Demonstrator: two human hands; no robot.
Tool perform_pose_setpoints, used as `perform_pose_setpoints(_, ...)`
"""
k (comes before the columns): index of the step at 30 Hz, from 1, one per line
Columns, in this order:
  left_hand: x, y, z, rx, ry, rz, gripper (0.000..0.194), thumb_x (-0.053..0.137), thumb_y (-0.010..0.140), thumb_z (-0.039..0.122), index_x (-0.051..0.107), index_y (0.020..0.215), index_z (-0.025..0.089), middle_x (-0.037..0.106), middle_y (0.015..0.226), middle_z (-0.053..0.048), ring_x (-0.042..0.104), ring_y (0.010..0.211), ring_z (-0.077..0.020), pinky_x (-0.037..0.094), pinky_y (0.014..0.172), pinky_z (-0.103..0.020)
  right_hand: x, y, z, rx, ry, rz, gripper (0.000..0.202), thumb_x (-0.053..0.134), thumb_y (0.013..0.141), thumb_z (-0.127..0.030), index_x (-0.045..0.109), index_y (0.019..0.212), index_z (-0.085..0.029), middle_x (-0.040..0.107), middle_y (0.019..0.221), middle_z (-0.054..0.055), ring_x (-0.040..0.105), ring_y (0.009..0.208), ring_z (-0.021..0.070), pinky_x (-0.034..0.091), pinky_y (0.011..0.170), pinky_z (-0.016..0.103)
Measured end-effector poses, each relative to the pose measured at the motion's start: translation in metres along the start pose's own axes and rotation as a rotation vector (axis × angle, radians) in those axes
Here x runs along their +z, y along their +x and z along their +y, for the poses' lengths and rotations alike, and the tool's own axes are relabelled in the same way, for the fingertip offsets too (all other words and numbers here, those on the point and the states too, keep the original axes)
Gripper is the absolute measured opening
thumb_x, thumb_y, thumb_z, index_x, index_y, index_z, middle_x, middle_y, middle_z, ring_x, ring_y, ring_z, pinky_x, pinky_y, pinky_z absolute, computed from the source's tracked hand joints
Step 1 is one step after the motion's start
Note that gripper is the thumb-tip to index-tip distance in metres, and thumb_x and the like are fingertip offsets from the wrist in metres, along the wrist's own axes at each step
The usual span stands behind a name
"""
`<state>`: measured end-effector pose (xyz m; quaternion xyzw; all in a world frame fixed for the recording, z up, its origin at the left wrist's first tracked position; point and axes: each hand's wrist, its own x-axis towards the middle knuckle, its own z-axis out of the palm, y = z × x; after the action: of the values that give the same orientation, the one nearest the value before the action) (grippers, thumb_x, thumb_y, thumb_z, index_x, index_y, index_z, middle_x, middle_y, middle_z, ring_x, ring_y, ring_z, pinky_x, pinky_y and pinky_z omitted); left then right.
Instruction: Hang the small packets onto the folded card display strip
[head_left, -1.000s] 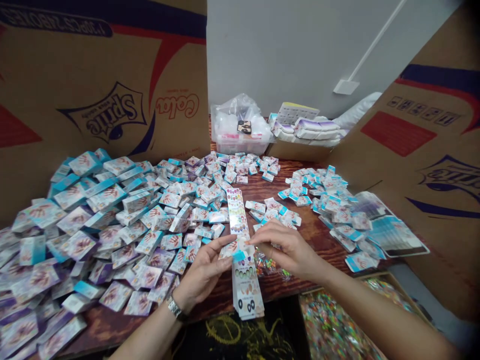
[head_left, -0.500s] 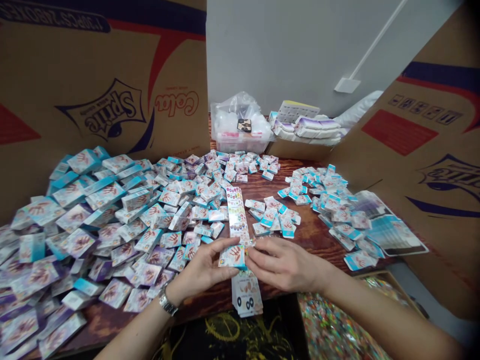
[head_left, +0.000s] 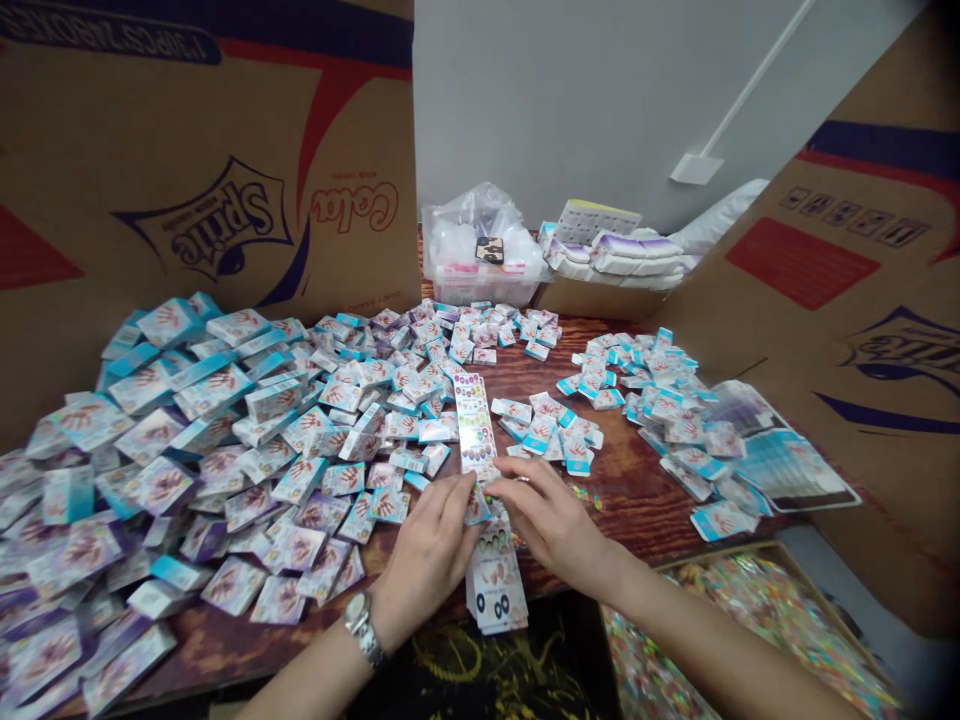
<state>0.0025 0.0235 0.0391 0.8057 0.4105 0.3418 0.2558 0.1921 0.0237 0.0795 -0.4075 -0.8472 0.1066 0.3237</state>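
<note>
My left hand (head_left: 435,545) is closed around a small blue-and-white cardboard box (head_left: 475,508) printed with a hand picture; my fingers cover most of it. Just right of that box, my right hand (head_left: 551,520) has its fingers curled, the tips close to the box's edge. What those fingertips pinch, if anything, is too small to make out. Beneath both hands runs a long stack of printed nail-sticker strips (head_left: 474,425), its near end overhanging the table edge. A large heap of similar small boxes (head_left: 300,480) lies to the left of my hands.
Partly flattened boxes (head_left: 551,430) lie right of the strips, with another pile (head_left: 675,420) farther right beside flat printed sheets (head_left: 787,460). A carton of colourful small packets (head_left: 727,620) stands low at right. Large cartons (head_left: 210,150) flank the table; a clear plastic tub (head_left: 484,285) is behind.
The small box has tilted and come down toward the strips, and my left hand has turned over it. My right hand's fingers have spread somewhat. Colourful bits now show on the table to the right.
</note>
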Motion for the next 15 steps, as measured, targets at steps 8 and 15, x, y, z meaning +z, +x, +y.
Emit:
perform_pose_setpoints(8, 0.002, 0.0, 0.002, 0.03, 0.091, 0.058, 0.051, 0.046, 0.087, 0.013, 0.037, 0.138, 0.019, 0.055, 0.123, -0.015, 0.049, 0.116, -0.0285, 0.042, 0.099, -0.045, 0.006, -0.001, 0.002, 0.308, 0.354, -0.034, 0.017, 0.049, 0.089, -0.02, 0.053, 0.106, -0.024, 0.058, 0.097, 0.005, 0.057, 0.092, 0.0177, 0.052, 0.08, 0.033)
perform_pose_setpoints(15, 0.009, -0.003, -0.006, 0.067, 0.136, 0.0, 0.055, 0.04, 0.088, 0.007, 0.03, 0.142, 0.017, 0.049, 0.132, -0.016, 0.039, 0.127, -0.0299, 0.035, 0.104, -0.049, 0.014, 0.003, 0.01, 0.59, 0.659, 0.029, 0.019, 0.062, 0.081, -0.025, 0.051, 0.096, -0.023, 0.058, 0.09, 0.002, 0.059, 0.085, 0.015, 0.051, 0.074, 0.027)
